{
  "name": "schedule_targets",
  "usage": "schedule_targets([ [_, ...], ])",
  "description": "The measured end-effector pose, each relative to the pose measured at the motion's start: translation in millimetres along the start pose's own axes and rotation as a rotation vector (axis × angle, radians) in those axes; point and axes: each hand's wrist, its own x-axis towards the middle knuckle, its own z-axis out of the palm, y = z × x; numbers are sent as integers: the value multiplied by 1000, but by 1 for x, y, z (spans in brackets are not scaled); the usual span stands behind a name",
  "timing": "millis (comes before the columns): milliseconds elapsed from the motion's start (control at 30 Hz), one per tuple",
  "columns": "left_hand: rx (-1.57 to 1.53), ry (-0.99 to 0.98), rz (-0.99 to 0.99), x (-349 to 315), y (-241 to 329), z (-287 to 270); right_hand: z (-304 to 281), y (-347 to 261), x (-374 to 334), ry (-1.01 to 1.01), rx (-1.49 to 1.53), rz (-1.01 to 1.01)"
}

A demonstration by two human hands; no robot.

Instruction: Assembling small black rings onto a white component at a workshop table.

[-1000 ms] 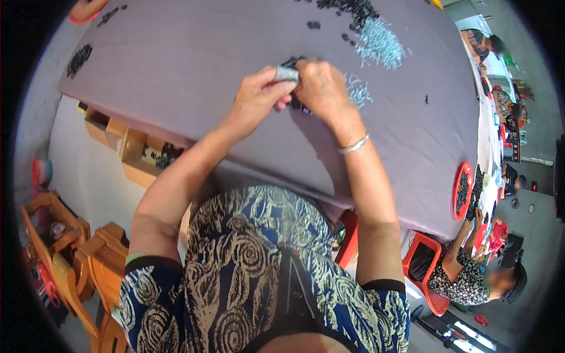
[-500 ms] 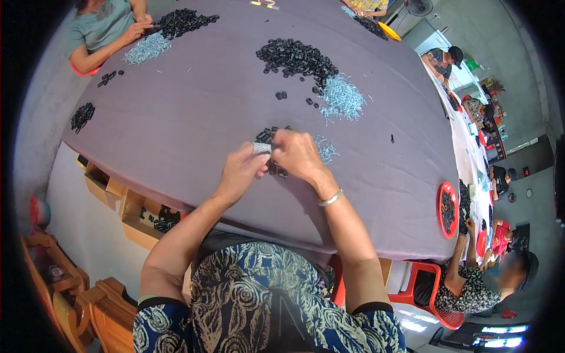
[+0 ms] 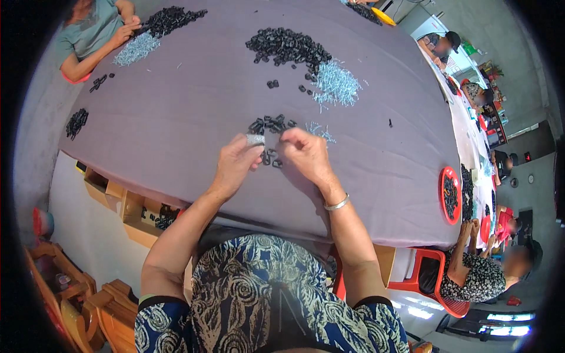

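Note:
My left hand (image 3: 233, 165) is closed in a pinch above the table, with a grey wrap (image 3: 255, 139) around a finger. Whatever lies between its fingertips is too small to make out. To its right, a short gap away, my right hand (image 3: 307, 156) is also pinched, a bangle on its wrist; its fingertips hide what they hold, if anything. Just beyond and between the hands lies a loose cluster of small black plastic parts (image 3: 272, 123). Beside my right hand is a little scatter of thin silvery-blue pieces, seemingly screws or pins (image 3: 321, 133).
A large black heap of parts (image 3: 288, 47) and a silvery-blue heap (image 3: 336, 83) lie farther out on the grey-brown cloth (image 3: 194, 100). A red tray (image 3: 450, 194) of black parts stands at right. Co-workers sit far left and along the right. Open cardboard boxes (image 3: 141, 220) sit below the left edge.
My hands have drawn apart; my right hand has moved right, off my left fingertips, uncovering more black parts between them. The view has shifted slightly.

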Motion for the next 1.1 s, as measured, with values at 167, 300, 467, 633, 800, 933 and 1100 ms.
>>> schedule_targets([
  [167,145,-44,62,4,3,-4,-8,-1,2,-153,498,281],
  [300,44,2,23,11,4,1,-10,-3,6,-213,538,276],
  [467,20,-47,13,8,2,-2,-1,-9,4,-217,619,215],
  [633,13,-86,49,4,-2,-4,6,-14,0,-232,618,205],
  [800,15,-118,62,5,-4,-6,10,-15,-2,-188,545,166],
  [933,13,-125,65,6,-4,-5,11,-16,-2,-188,504,167],
  [1100,30,-117,51,6,-4,-5,9,-14,-1,-203,539,160],
])
